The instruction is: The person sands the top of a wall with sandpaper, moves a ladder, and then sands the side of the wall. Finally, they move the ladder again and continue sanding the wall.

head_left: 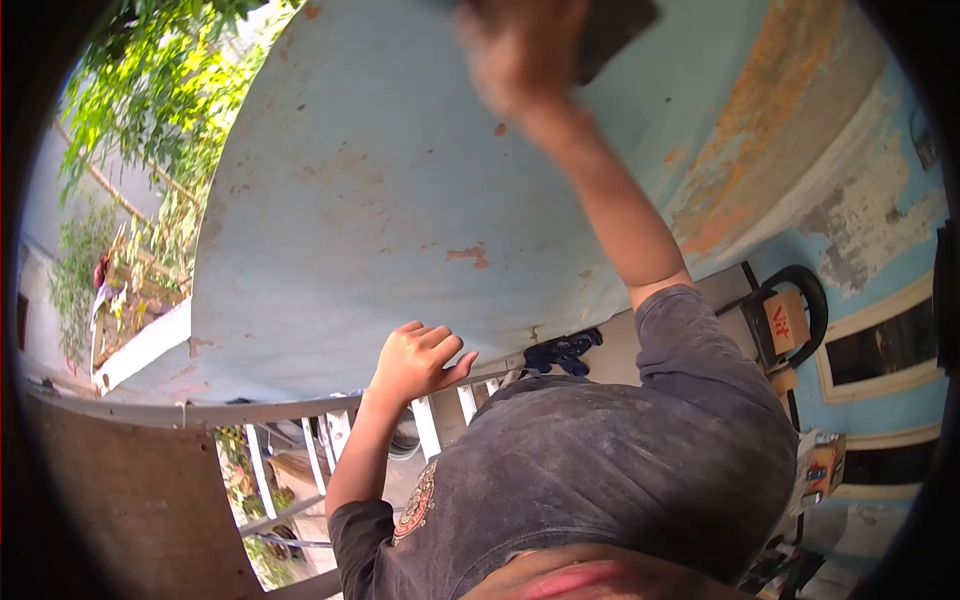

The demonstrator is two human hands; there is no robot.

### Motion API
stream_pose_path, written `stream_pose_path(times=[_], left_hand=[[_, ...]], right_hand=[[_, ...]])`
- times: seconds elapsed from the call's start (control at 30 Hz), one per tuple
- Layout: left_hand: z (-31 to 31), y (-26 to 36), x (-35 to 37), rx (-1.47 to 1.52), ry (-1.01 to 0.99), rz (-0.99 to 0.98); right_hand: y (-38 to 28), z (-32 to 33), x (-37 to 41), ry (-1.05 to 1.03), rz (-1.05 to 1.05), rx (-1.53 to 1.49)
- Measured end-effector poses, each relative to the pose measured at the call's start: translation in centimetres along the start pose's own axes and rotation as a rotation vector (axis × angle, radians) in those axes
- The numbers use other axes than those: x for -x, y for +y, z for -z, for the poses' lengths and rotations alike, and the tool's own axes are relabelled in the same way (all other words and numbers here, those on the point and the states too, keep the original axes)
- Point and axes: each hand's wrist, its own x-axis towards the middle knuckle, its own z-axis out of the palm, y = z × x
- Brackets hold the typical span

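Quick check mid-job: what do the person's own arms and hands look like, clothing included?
Both the left hand and the right hand look ungloved, though the right is blurred. Forearms and wrists are bare, with no watch visible. The short sleeves are dark grey, part of a dusty shirt with a rounded, patterned emblem on its left side.

Wall: matt blue paint, rough flaked patches. Below wall: shirt, dusty matt cloth. Lower R of wall: box, prob. cardbd.
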Motion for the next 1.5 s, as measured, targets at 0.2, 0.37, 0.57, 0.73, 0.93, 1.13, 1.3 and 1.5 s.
stream_pose_path(times=[0.2,0.37,0.57,0.73,0.93,1.13,1.3,1.5], left_hand=[[0.9,0.7,-0.6,-0.019,0.010,-0.011],[3.2,-0.1,-0.7,-0.056,0.118,0.033],[5.6,-0.4,0.7,-0.118,0.165,0.088],[5.1,0.0,2.1,-0.118,0.164,0.051],[8.4,-2.0,5.4,-0.237,0.227,0.215],[12.0,-2.7,6.5,-0.247,0.394,0.308],[12.5,-1.2,5.2,-0.186,0.461,0.212],[11.8,0.9,4.1,-0.140,0.415,0.101]], right_hand=[[-4.8,-2.3,-0.7,0.162,-0.032,0.197],[-4.2,-1.3,6.9,-0.281,0.132,0.148],[9.8,5.6,3.9,0.059,-0.062,0.330],[2.5,1.5,2.9,0.220,-0.292,0.306],[-8.0,-4.0,6.2,-0.264,0.240,0.032],[0.9,2.2,-2.2,0.070,0.003,0.297],[0.7,2.0,-2.0,0.079,-0.015,0.322],[-8.9,-1.8,-1.6,0.038,-0.237,0.256]])
